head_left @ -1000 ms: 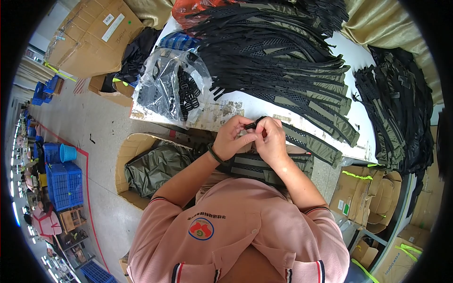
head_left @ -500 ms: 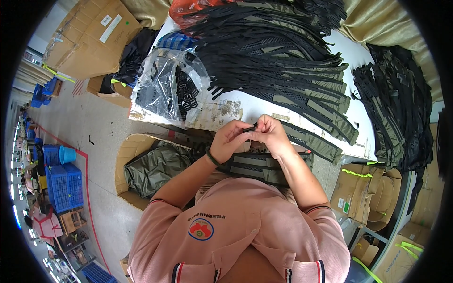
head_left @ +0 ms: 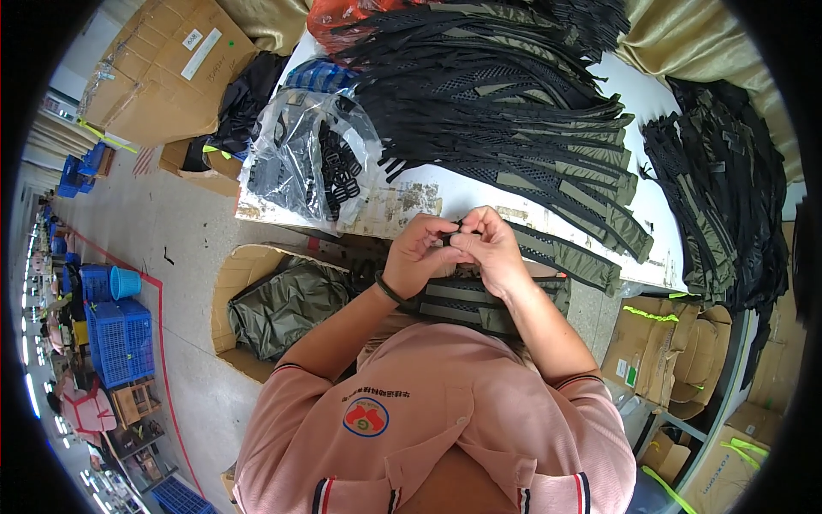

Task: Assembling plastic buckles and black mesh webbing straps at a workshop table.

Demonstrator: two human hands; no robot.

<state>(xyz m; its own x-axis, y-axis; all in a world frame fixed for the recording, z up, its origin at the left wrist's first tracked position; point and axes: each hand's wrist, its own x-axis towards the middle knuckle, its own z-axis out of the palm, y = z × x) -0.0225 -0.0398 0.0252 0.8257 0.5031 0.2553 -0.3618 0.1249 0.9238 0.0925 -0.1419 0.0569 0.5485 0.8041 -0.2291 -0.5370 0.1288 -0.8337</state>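
Note:
My left hand [head_left: 417,255] and my right hand [head_left: 486,248] meet at the fingertips just over the near edge of the white table [head_left: 454,193]. Together they pinch a small black buckle piece [head_left: 455,228] on an olive strap [head_left: 479,295] that hangs down toward my lap. A black band circles my left wrist. Right of my hands, olive and black padded straps [head_left: 565,248] lie across the table edge.
A large heap of black and olive straps [head_left: 505,103] covers the table's far side. A clear plastic bag of black buckles [head_left: 312,163] sits at the table's left. An open carton with olive fabric [head_left: 282,304] stands on the floor at left. More cartons [head_left: 651,351] are at right.
Both hands stay joined at the same spot; the fingers have shifted slightly on the small black piece.

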